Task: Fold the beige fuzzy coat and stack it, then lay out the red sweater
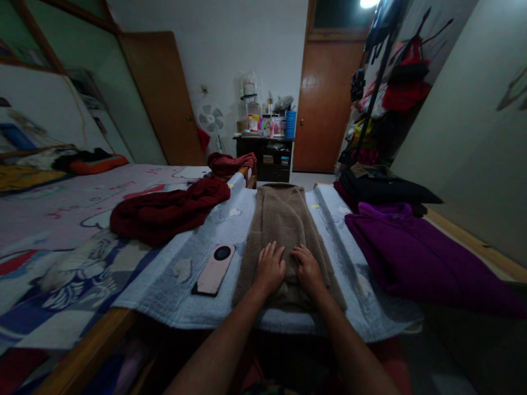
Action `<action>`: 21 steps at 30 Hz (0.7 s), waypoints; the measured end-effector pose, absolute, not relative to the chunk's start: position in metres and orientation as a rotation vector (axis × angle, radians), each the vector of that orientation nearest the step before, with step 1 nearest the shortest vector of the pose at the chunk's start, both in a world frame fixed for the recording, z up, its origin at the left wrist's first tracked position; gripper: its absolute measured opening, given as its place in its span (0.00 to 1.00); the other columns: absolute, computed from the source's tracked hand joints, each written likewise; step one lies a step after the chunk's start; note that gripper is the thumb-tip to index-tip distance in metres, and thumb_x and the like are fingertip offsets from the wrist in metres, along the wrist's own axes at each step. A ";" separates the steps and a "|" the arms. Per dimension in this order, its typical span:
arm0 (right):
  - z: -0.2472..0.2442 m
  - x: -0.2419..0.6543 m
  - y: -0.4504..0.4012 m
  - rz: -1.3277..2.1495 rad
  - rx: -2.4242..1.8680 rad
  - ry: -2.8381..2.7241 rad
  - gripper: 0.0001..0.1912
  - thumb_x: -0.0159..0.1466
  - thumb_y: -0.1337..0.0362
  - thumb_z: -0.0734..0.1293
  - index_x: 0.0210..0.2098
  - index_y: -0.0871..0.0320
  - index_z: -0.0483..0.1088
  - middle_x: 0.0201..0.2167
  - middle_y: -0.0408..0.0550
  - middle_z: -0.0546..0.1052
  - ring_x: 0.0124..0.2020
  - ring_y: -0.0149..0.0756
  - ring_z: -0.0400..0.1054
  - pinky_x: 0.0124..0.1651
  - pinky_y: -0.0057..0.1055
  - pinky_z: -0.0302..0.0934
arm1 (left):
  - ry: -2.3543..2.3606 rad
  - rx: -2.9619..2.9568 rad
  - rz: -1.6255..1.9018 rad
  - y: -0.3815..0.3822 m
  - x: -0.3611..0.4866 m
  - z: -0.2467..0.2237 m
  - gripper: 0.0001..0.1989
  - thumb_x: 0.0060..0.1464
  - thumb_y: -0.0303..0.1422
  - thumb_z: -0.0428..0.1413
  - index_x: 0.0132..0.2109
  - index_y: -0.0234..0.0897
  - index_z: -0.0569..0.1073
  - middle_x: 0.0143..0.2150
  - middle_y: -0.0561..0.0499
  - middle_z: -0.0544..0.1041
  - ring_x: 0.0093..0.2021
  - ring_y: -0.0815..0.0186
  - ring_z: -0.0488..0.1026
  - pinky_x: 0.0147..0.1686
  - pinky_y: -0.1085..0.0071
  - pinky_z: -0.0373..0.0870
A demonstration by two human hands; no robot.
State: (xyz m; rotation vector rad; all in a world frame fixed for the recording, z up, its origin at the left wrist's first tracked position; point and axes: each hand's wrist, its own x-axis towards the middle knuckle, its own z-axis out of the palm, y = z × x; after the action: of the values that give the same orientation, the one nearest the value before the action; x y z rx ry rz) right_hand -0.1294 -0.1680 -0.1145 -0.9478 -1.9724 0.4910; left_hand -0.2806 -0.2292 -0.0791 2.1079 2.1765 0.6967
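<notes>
A brown sweater [284,214] lies folded lengthwise into a long panel, its sleeves laid inward over the body. My left hand [270,267] rests flat on its near half, fingers stretched out. Beside it, my right hand [307,269] presses on the same fabric with its fingers extended, a small gap between the two hands. Under the sweater is a light blue-grey patterned cloth [173,310] covering the table. A pink phone [214,271] with a round black camera ring lies face down left of the sweater.
Dark red clothing [168,214] lies to the left, partly over the bed [82,203]. Folded purple clothing [420,252] sits on the right, with black garments [382,189] behind it. A fan [211,119] and a dark cabinet [263,151] stand at the back wall.
</notes>
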 end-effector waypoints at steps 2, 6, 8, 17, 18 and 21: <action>-0.113 -0.129 -0.168 0.501 -0.964 -1.982 0.29 0.48 0.79 0.55 0.44 0.58 0.75 0.51 0.51 0.76 0.62 0.39 0.61 0.66 0.47 0.52 | 2.175 2.106 0.700 -0.229 -0.281 -0.079 0.23 0.61 0.31 0.48 0.62 0.38 0.66 0.68 0.42 0.61 0.68 0.56 0.55 0.65 0.54 0.51; -0.106 -0.128 -0.172 0.481 -0.994 -2.003 0.25 0.52 0.77 0.56 0.44 0.60 0.75 0.51 0.54 0.76 0.61 0.42 0.61 0.66 0.47 0.53 | 2.158 2.100 0.713 -0.231 -0.281 -0.077 0.22 0.63 0.36 0.48 0.62 0.37 0.66 0.68 0.41 0.60 0.68 0.55 0.54 0.66 0.55 0.50; -0.102 -0.128 -0.174 0.465 -1.007 -2.011 0.21 0.55 0.75 0.57 0.44 0.60 0.74 0.51 0.54 0.76 0.61 0.42 0.62 0.65 0.47 0.54 | 2.143 2.099 0.700 -0.232 -0.281 -0.076 0.23 0.63 0.39 0.49 0.62 0.38 0.66 0.69 0.40 0.59 0.68 0.54 0.54 0.66 0.54 0.50; -0.100 -0.130 -0.177 0.437 -1.037 -2.033 0.23 0.53 0.76 0.57 0.45 0.60 0.73 0.51 0.53 0.75 0.61 0.42 0.61 0.66 0.46 0.53 | 2.119 2.075 0.674 -0.235 -0.280 -0.071 0.27 0.59 0.42 0.53 0.63 0.39 0.66 0.70 0.40 0.56 0.69 0.53 0.51 0.66 0.54 0.48; -0.101 -0.130 -0.176 0.440 -1.035 -2.030 0.25 0.51 0.77 0.57 0.45 0.60 0.73 0.51 0.53 0.75 0.61 0.42 0.61 0.66 0.46 0.53 | 2.117 2.073 0.675 -0.235 -0.280 -0.071 0.27 0.59 0.42 0.53 0.63 0.39 0.65 0.70 0.40 0.56 0.69 0.53 0.51 0.66 0.54 0.48; -0.106 -0.131 -0.173 0.448 -1.032 -2.016 0.28 0.49 0.79 0.55 0.45 0.60 0.74 0.51 0.54 0.75 0.61 0.41 0.61 0.65 0.46 0.53 | 2.111 2.069 0.683 -0.235 -0.279 -0.071 0.27 0.59 0.41 0.53 0.64 0.39 0.65 0.70 0.40 0.56 0.69 0.53 0.51 0.66 0.53 0.47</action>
State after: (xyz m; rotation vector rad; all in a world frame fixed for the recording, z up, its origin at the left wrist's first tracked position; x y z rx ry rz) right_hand -0.1308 -0.1732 -0.1055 -1.0325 -2.0159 0.4483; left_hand -0.2793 -0.2345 -0.0710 2.0692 2.1114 0.6829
